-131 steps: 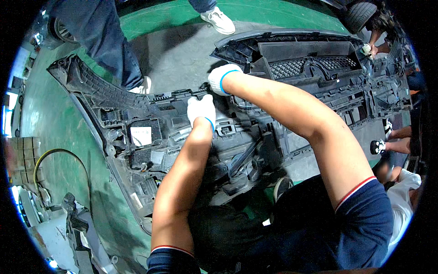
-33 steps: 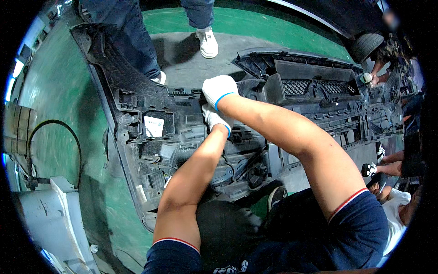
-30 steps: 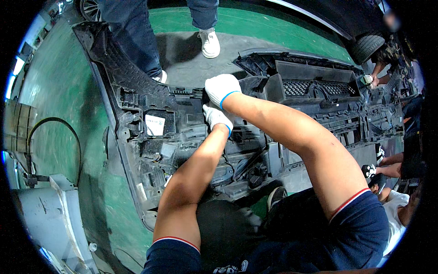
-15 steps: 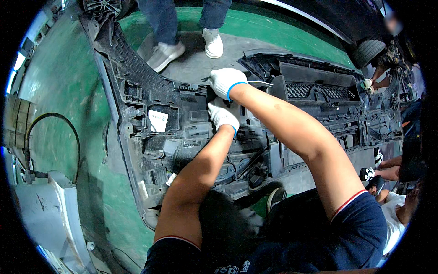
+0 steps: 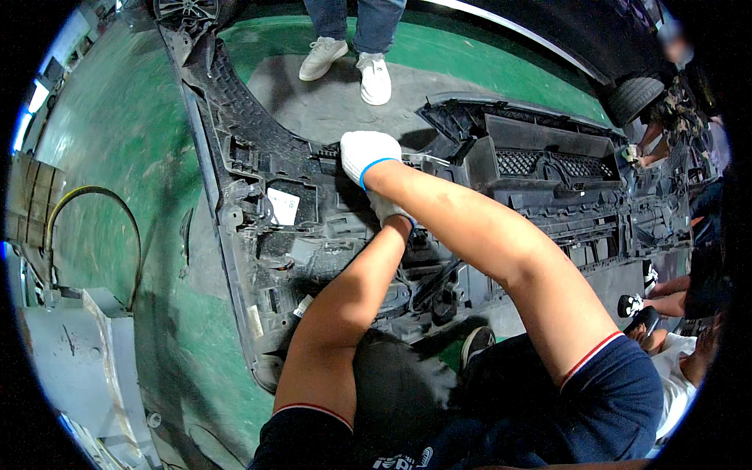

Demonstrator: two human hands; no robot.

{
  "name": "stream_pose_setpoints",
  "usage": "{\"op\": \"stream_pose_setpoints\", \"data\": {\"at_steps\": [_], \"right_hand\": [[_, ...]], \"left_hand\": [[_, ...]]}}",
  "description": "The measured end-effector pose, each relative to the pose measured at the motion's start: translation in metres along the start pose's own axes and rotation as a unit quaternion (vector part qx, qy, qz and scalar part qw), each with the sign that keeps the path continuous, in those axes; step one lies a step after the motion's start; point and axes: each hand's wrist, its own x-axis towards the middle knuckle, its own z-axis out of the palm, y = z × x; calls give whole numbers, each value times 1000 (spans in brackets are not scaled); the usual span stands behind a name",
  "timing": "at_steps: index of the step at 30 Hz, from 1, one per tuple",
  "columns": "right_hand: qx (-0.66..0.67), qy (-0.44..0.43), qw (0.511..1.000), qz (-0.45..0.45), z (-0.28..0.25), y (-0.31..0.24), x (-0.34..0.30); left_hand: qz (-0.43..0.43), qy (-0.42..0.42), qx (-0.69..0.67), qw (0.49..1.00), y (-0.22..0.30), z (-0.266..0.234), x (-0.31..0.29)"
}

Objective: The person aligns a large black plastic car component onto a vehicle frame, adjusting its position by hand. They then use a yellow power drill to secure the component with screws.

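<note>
A big black car bumper assembly [image 5: 345,227] lies inner side up in front of me, with ribs, brackets and a mesh grille [image 5: 517,163]. Over its middle, near the curved far edge, my right hand [image 5: 371,155] in a white knitted glove is closed in a fist. A thin pale metal tool [image 5: 439,160] sticks out to the right behind that wrist and appears to be in the fist; its other end is hidden. My left hand [image 5: 385,206], also gloved, is down against the bumper just below. My right hand and forearm cover its fingers.
Someone in jeans and white shoes [image 5: 375,78] stands beyond the bumper. A gloved hand [image 5: 629,153] of another person is at its far right end. A dark car [image 5: 548,31] stands behind. Grey metal panel [image 5: 86,352] and curved hose [image 5: 98,190] are at left.
My right hand has moved left and down, toward my left hand, the metal tool shifting with it. My left hand is now more covered. The person opposite has shifted their feet.
</note>
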Motion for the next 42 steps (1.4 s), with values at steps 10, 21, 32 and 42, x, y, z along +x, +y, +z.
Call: {"op": "stream_pose_setpoints", "data": {"at_steps": [10,21,32,42], "right_hand": [[-35,38,999,8,17,-29,4],[-128,-207,961,-133,-33,-15,65],[-139,-188,960,-154,-35,-4,56],[-135,-168,959,-186,-28,24,63]], "left_hand": [[-14,-98,29,995,18,2,-25],[75,97,185,975,-35,-14,17],[162,-15,570,806,20,-22,-3],[-47,17,432,900,61,2,-18]]}}
